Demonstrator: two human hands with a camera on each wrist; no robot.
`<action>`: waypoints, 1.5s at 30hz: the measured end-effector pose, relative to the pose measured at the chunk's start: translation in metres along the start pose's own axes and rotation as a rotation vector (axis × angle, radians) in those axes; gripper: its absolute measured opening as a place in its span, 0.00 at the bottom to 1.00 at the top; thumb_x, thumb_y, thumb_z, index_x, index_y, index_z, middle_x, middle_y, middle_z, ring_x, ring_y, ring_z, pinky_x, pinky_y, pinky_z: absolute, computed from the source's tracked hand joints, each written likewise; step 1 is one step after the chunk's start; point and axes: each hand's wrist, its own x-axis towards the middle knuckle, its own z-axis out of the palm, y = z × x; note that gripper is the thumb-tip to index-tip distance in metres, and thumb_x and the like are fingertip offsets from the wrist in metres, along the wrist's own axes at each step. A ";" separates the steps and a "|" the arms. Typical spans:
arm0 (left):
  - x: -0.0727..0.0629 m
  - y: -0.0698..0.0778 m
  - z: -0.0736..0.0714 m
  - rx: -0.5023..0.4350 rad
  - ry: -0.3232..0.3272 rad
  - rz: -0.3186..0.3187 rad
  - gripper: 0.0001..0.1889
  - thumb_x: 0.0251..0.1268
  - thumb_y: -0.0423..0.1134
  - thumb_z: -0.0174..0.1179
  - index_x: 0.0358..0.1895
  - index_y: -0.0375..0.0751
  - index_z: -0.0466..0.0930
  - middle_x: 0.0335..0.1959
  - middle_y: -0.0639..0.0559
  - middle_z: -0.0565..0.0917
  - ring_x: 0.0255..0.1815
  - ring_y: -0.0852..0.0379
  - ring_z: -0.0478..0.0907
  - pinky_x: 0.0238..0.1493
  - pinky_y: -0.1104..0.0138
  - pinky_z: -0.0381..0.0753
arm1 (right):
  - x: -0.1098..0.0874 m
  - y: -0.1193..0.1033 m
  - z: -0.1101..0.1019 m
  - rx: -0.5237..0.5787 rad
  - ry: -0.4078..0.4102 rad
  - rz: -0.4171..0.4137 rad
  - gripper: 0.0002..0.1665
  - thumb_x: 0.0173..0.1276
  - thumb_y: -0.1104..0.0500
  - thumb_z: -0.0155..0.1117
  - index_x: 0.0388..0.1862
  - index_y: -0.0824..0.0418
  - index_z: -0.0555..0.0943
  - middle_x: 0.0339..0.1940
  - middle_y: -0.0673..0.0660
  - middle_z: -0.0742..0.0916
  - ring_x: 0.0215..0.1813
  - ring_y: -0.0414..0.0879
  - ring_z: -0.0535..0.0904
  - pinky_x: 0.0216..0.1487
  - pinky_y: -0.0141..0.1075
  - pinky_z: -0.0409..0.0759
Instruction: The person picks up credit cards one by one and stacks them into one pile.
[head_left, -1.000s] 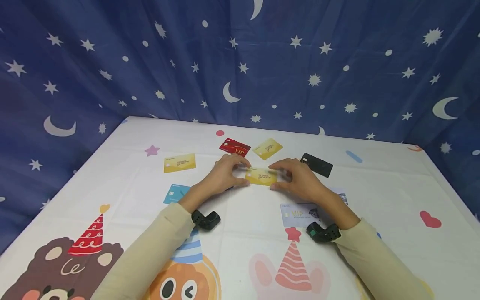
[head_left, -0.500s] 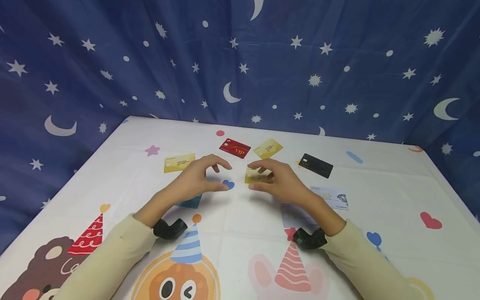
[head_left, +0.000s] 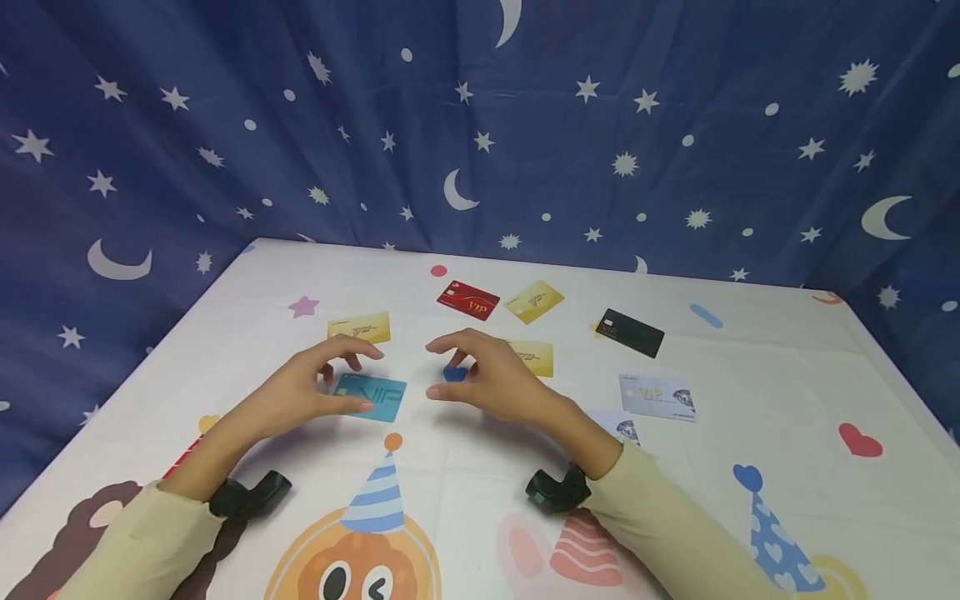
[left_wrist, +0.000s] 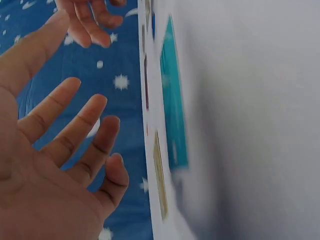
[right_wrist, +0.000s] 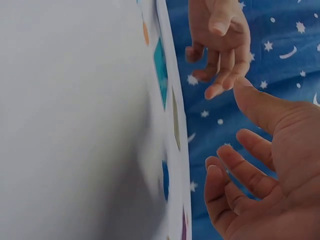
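Observation:
Over the left part of a teal VIP card point(head_left: 384, 400) hovers my left hand point(head_left: 300, 387), fingers relaxed and apart from the thumb, holding nothing. In the left wrist view the teal card point(left_wrist: 173, 100) lies on the table below the spread fingers point(left_wrist: 90, 117). My right hand point(head_left: 495, 379) is to the right of that card, above a printed blue heart, with its thumb and fingers parted and nothing between them. It partly covers a gold card point(head_left: 536, 358) lying behind it. Another gold card point(head_left: 360, 326) lies just beyond my left hand.
A red VIP card point(head_left: 468, 300) and a gold card point(head_left: 535, 302) lie at the back. To the right are a black card point(head_left: 632, 332) and a silver VIP card point(head_left: 657, 397); another silver card point(head_left: 618, 425) is partly under my right forearm. A blue starry curtain point(head_left: 480, 125) hangs behind the table.
Both hands have let go of the middle gold card, which stays flat on the table. They have moved left and nearer, the left one to the teal card.

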 end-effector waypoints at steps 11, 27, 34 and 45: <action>-0.009 -0.037 -0.011 -0.024 0.002 0.027 0.35 0.49 0.43 0.74 0.62 0.50 0.71 0.44 0.46 0.74 0.41 0.50 0.67 0.37 0.63 0.65 | 0.018 -0.009 0.031 0.026 -0.037 0.007 0.32 0.57 0.51 0.74 0.60 0.57 0.77 0.52 0.52 0.81 0.45 0.46 0.75 0.40 0.33 0.73; -0.011 -0.049 -0.008 0.016 -0.014 0.000 0.33 0.47 0.44 0.75 0.59 0.47 0.73 0.50 0.51 0.74 0.46 0.53 0.65 0.43 0.67 0.62 | 0.024 -0.009 0.063 -0.062 -0.014 0.063 0.31 0.55 0.50 0.76 0.58 0.54 0.78 0.44 0.49 0.78 0.39 0.42 0.71 0.37 0.29 0.69; -0.010 -0.049 -0.006 0.016 -0.017 -0.029 0.32 0.48 0.43 0.74 0.59 0.47 0.73 0.52 0.52 0.75 0.49 0.53 0.65 0.46 0.66 0.62 | 0.025 -0.009 0.073 -0.157 0.032 0.102 0.31 0.54 0.49 0.76 0.57 0.52 0.79 0.50 0.48 0.78 0.44 0.40 0.73 0.43 0.30 0.72; -0.009 -0.049 -0.006 0.045 -0.004 -0.021 0.31 0.48 0.42 0.74 0.59 0.47 0.74 0.47 0.52 0.75 0.46 0.53 0.65 0.44 0.65 0.62 | 0.027 -0.017 0.075 -0.165 0.000 0.154 0.30 0.56 0.52 0.75 0.59 0.52 0.78 0.51 0.50 0.77 0.52 0.40 0.72 0.53 0.34 0.71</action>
